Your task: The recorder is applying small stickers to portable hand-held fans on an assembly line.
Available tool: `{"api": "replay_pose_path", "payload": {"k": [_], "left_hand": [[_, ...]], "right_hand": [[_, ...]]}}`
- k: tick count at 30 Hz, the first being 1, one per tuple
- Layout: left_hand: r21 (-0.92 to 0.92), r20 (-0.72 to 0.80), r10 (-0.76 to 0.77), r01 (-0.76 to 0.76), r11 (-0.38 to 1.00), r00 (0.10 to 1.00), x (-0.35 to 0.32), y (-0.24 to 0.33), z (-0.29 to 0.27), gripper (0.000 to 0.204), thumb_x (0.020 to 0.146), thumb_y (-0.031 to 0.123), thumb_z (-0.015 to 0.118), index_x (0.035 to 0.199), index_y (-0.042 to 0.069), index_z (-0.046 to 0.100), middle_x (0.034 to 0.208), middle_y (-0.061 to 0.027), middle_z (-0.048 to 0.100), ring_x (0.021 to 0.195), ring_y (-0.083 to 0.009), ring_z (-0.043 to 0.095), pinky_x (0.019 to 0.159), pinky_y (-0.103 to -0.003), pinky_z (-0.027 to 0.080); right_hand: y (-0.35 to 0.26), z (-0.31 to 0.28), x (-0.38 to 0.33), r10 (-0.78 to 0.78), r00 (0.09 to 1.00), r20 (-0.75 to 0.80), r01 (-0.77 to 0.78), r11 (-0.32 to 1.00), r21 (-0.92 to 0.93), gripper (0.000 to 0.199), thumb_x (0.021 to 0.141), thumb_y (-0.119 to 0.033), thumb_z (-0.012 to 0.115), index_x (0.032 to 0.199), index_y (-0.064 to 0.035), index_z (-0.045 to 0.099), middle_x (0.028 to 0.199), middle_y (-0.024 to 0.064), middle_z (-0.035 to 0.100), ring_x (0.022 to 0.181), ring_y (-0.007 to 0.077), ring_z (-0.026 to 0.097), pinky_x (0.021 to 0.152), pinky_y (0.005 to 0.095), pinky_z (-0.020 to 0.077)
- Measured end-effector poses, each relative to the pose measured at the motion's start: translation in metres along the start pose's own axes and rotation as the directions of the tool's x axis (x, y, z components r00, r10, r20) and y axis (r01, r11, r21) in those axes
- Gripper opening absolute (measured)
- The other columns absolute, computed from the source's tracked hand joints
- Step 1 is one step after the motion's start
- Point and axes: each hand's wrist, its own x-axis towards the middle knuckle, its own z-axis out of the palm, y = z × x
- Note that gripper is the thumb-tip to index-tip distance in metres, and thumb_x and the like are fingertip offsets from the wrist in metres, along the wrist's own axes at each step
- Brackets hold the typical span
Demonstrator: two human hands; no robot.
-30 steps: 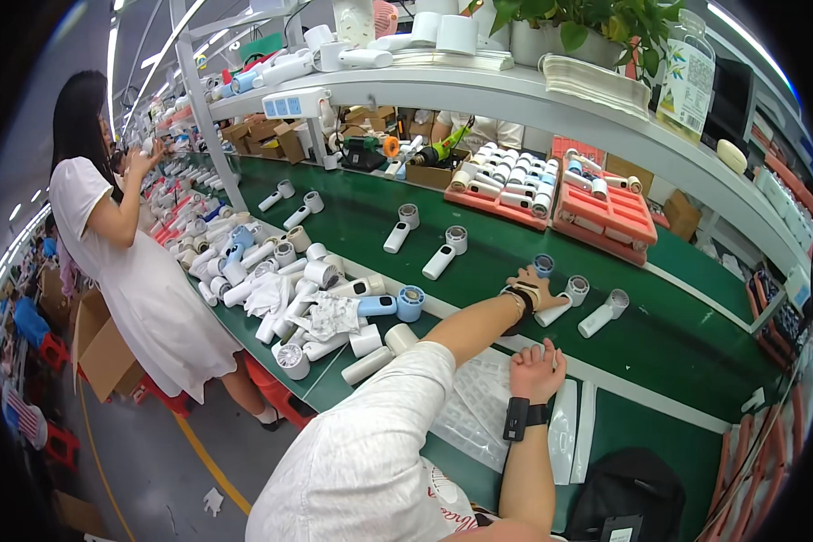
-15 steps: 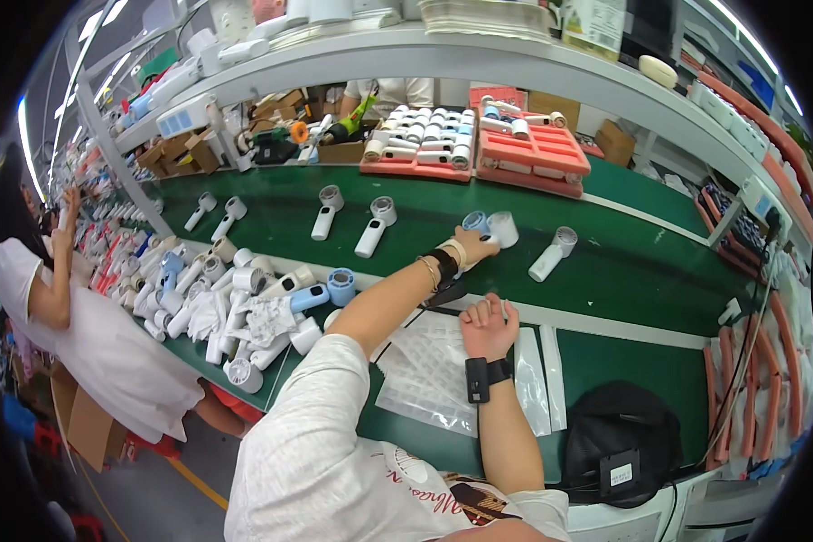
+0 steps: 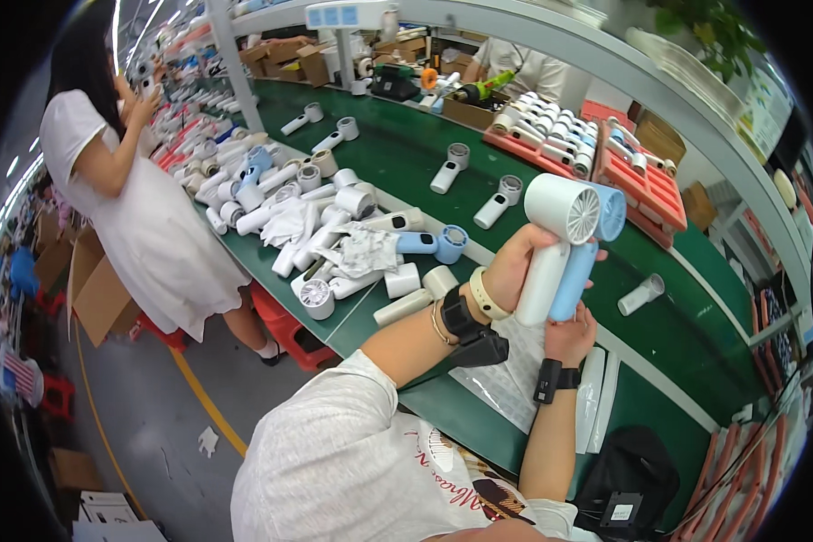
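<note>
The left hand clasps together a white, round-headed plastic fan and a light-blue plastic fan; the right hand, grip unclear, is at the latter's lower end.

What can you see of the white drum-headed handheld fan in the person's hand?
The white, plastic-looking handheld fan has a drum-shaped head with a radial grille facing right and a smooth, straight handle. It is held head up, slightly tilted, over the green work surface; the left hand grips it with a light-blue plastic-looking fan partly behind it.
</note>
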Motion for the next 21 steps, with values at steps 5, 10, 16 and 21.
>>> {"api": "replay_pose_path", "payload": {"k": [5,10,16,21], "left_hand": [[-0.077,0.134,0.135,-0.126,0.989,0.982,-0.016,0.024,0.013,0.053,0.078,0.037,0.051,0.114,-0.001,0.056,0.127,-0.0248,0.049,0.116,-0.0365,0.053,0.090,-0.048,0.049],[-0.159,0.241,0.203,-0.167,0.973,0.949,-0.023,0.038,0.014,0.058,0.078,0.044,0.050,0.115,-0.001,0.056,0.133,-0.0318,0.042,0.119,-0.0431,0.048,0.092,-0.053,0.047],[-0.341,0.276,0.188,-0.087,0.936,0.942,-0.022,0.044,0.006,0.061,0.080,0.050,0.048,0.114,0.001,0.056,0.133,-0.0337,0.040,0.123,-0.0484,0.042,0.094,-0.057,0.044],[-0.181,0.187,0.334,-0.302,0.936,0.924,-0.022,0.040,0.013,0.060,0.082,0.057,0.046,0.106,0.003,0.054,0.129,-0.0331,0.043,0.122,-0.0490,0.042,0.089,-0.059,0.047]], "right_hand": [[0.014,0.047,-0.018,-0.057,0.998,-0.035,0.052,0.990,-0.132,0.045,0.085,-0.025,0.053,0.124,-0.0041,0.043,0.092,0.0039,0.047,0.078,0.0162,0.043,0.077,0.0321,0.0394],[0.002,0.046,-0.019,-0.076,0.990,0.122,0.104,0.964,-0.243,0.052,0.086,-0.023,0.055,0.132,-0.0059,0.036,0.108,0.0061,0.046,0.089,0.0162,0.045,0.083,0.0333,0.0398],[-0.015,0.134,-0.053,-0.101,0.828,0.551,0.326,0.887,-0.327,0.058,0.083,-0.016,0.060,0.134,-0.0072,0.034,0.106,0.0086,0.051,0.095,0.0183,0.048,0.086,0.0351,0.0372],[-0.020,0.173,-0.086,-0.060,0.809,0.585,0.393,0.795,-0.461,0.066,0.075,0.000,0.069,0.131,-0.0068,0.035,0.077,0.0056,0.056,0.071,0.0134,0.053,0.069,0.0267,0.0433]]}}
